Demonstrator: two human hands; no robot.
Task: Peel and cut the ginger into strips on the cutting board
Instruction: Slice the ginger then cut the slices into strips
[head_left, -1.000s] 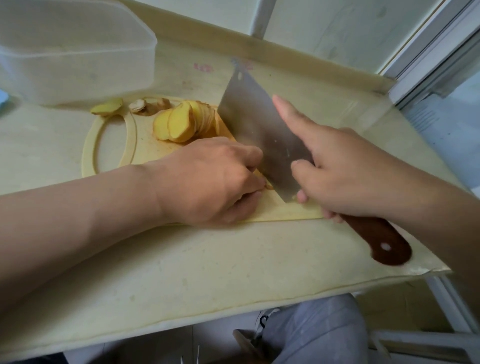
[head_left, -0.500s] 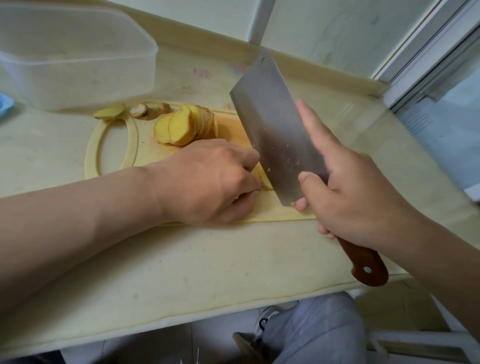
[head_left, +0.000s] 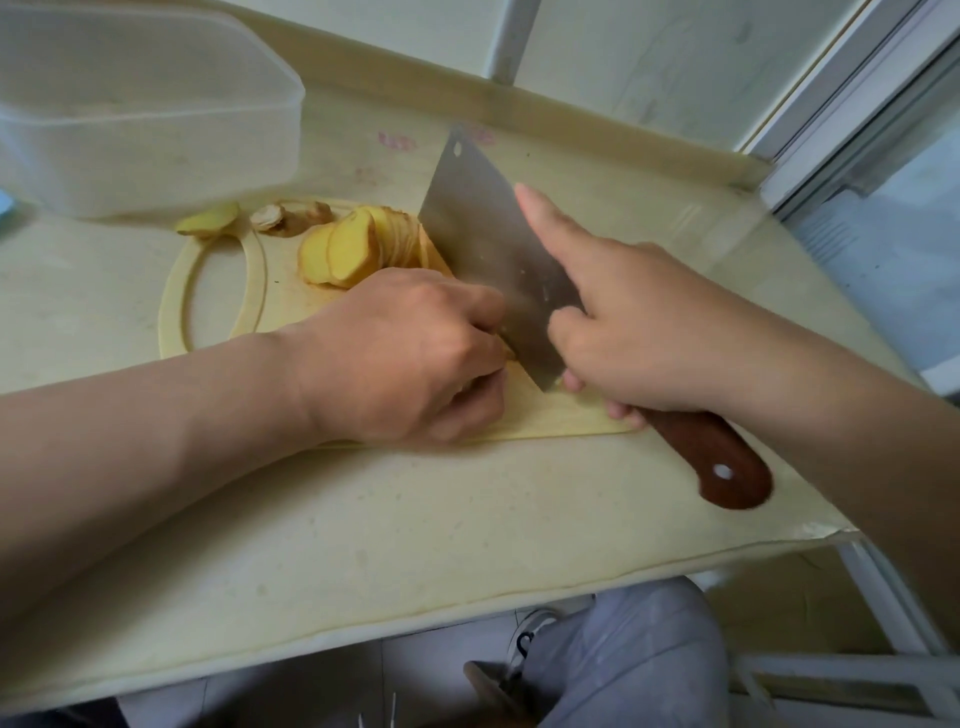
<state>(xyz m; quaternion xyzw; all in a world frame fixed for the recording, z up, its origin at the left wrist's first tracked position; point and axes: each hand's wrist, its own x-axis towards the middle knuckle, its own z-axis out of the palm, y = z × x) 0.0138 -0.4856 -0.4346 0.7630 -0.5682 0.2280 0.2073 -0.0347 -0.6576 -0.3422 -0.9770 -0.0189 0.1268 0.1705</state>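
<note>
The left hand (head_left: 410, 353) curls its fingers down on a yellow ginger piece (head_left: 508, 355), mostly hidden, on the pale yellow plastic cutting board (head_left: 561, 421). The right hand (head_left: 639, 343) grips the big steel cleaver with a brown wooden handle (head_left: 483, 234), one finger straight along the blade. Peeled yellow ginger slices (head_left: 358, 249) lean at eleven o'clock from the left hand. Peeling looks done. I think the slices still need cutting into strips.

In view: 2 hands (head_left: 405, 353) (head_left: 639, 338), 1 cleaver (head_left: 483, 234), 1 cutting board (head_left: 174, 291), 1 container (head_left: 145, 104).
</note>
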